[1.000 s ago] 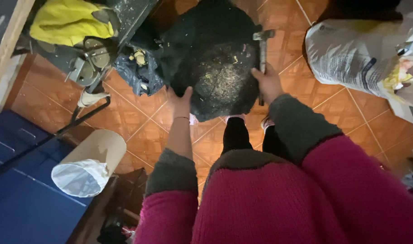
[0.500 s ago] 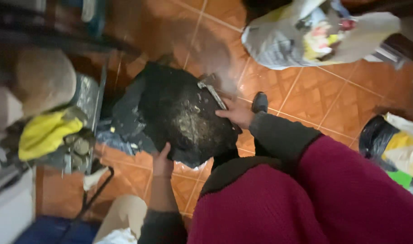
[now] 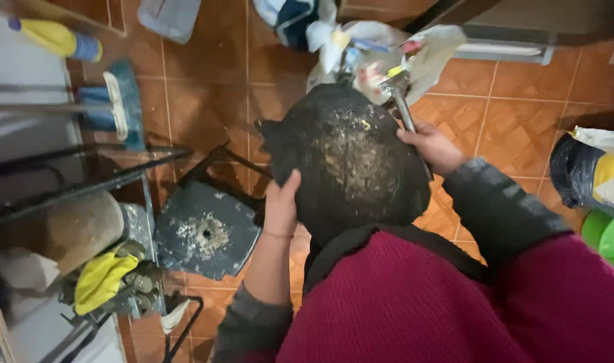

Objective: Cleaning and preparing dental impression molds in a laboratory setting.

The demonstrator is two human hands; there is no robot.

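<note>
Orange tiled floor (image 3: 522, 128), cluttered at its edges. Above it you hold a large blackened round pan (image 3: 351, 161), crusted side up, between both hands. Your left hand (image 3: 281, 205) grips its near rim; your right hand (image 3: 431, 146), closed, presses a metal scraper (image 3: 400, 97) against its far edge.

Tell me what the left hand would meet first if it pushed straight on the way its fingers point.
The left hand already touches the black sooty pan; pushing on, it would likely just slide up the pan's edge. Depth is unclear.
</note>
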